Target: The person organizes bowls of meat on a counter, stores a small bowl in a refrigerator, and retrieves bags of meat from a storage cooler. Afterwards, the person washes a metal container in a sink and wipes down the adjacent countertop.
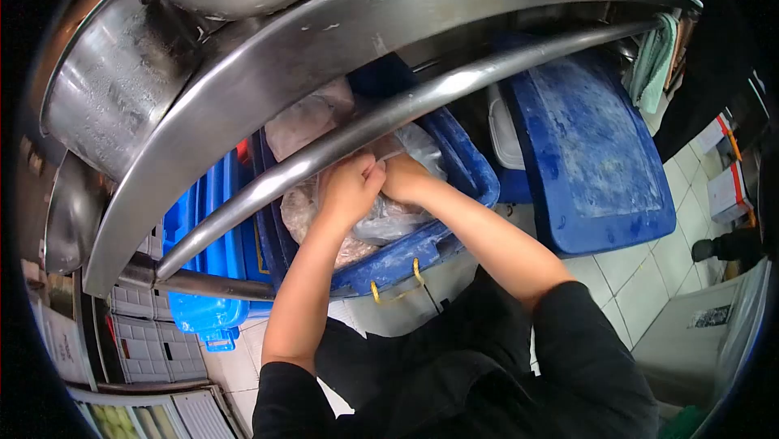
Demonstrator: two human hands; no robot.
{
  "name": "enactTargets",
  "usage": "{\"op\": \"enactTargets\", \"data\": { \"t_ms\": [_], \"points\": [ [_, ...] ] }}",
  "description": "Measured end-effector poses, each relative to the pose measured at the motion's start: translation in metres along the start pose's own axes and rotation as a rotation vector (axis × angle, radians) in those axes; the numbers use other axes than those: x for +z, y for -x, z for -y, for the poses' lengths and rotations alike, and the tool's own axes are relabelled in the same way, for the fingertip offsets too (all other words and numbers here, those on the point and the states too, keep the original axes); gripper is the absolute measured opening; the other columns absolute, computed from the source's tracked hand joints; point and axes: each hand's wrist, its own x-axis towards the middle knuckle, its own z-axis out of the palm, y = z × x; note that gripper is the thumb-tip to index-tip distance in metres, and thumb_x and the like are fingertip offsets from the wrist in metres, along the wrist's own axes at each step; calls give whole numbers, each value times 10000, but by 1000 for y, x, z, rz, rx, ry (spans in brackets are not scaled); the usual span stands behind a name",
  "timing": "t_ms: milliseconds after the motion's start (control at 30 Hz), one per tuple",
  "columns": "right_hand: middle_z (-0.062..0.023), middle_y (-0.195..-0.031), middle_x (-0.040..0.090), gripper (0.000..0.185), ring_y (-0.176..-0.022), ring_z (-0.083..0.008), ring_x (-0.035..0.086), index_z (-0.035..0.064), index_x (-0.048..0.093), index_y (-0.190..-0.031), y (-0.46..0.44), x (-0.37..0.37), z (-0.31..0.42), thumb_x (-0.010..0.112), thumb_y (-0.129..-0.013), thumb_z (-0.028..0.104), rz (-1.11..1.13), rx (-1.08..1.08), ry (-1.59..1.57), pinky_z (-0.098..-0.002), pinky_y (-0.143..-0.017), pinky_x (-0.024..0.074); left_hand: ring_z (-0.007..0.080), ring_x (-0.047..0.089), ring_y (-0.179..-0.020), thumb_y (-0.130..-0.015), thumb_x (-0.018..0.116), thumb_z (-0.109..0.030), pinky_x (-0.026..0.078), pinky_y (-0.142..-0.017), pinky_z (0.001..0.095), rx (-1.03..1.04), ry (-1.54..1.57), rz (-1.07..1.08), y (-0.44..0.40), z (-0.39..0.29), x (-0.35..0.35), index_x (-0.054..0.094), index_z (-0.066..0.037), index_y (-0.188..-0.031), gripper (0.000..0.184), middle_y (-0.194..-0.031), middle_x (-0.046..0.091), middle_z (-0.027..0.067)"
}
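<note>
Inside a dark blue bin (479,175) under a steel counter, clear plastic bags lie with pale pinkish contents that I cannot identify. My left hand (351,189) is closed in a pinch on a plastic bag (385,220), just below the steel bar. Close beside it, my right hand (403,177) has its fingers bent into the same plastic; their tips are hidden. Another filled bag (312,118) rises behind the bar at the bin's far left. Frosty or wet marks cover the bin's near rim, where a yellow cord hangs.
A steel bar (324,159) crosses over the bin beneath the counter edge (389,9). Steel pots (122,74) stand above at left. A blue lid (596,147) leans at right, and a brighter blue crate (207,309) sits at left. Another person's dark shoe (718,246) shows at far right.
</note>
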Motion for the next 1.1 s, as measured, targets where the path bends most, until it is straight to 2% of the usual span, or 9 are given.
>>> {"op": "enactTargets", "data": {
  "t_ms": [133,333,433,700,767,833,900,967,1100],
  "points": [
    [-222,-1236,555,374,-1143,-373,532,33,598,-1149,67,-68,17,541,-827,215,133,161,67,-422,-974,420,307,627,-975,-862,548,-235,382,-1023,422,647,-142,-240,-4,33,39,628,-50,-822,205,-914,674,133],
    [-250,-1251,543,498,-1171,-376,519,37,577,-1209,-1,-59,-28,507,-892,415,-237,94,2,-409,-991,405,342,616,-943,-876,568,-230,442,-960,444,453,-162,92,9,9,47,613,-44,-811,202,-952,668,149],
    [-261,-1407,398,882,-1337,-360,358,35,359,-1420,-15,-28,-43,246,-881,723,379,396,136,-381,-1092,283,341,615,-962,-867,580,-252,437,-966,437,416,-56,-19,30,12,40,620,-45,-817,217,-963,667,158],
    [-276,-1481,260,1065,-1379,-338,287,-68,203,-1440,43,-69,-56,662,-752,603,651,25,32,-339,-1130,245,278,493,-1244,-830,619,-213,286,-1103,499,507,-113,-118,65,39,15,626,-67,-887,156,-1185,614,163],
    [-278,-1466,290,1100,-1376,-340,293,-65,209,-1439,31,-77,-41,782,-670,473,692,58,20,-343,-1124,259,292,538,-1183,-810,618,-184,384,-1035,452,672,-230,-178,41,45,28,621,-72,-879,131,-1138,633,158],
    [-274,-1459,307,1114,-1360,-345,322,-62,224,-1434,17,-76,-36,840,-602,349,776,159,230,-350,-1109,286,313,610,-1035,-796,608,-168,483,-877,421,426,-100,-55,24,19,51,610,-71,-843,108,-1033,662,156],
    [-279,-1437,341,1090,-1339,-355,354,-58,241,-1429,15,-64,-66,849,-579,252,730,53,236,-348,-1081,327,354,624,-884,-823,579,-127,491,-722,425,276,-89,-142,8,-6,64,632,-74,-901,108,-969,650,166],
    [-293,-1409,375,1049,-1310,-372,393,-58,231,-1434,26,-62,-74,822,-615,223,604,279,-493,-346,-1057,358,369,623,-851,-887,524,-159,493,-728,439,57,-22,-40,-14,-19,51,621,-67,-968,156,-949,641,191],
    [-253,-1280,533,906,-1197,-357,518,-74,261,-1423,72,-59,-31,590,-842,539,84,506,86,-347,-1000,406,245,632,-924,-941,512,-212,480,-817,362,48,222,-582,-44,35,18,626,-73,-1038,204,-966,656,150]
  ]
}}
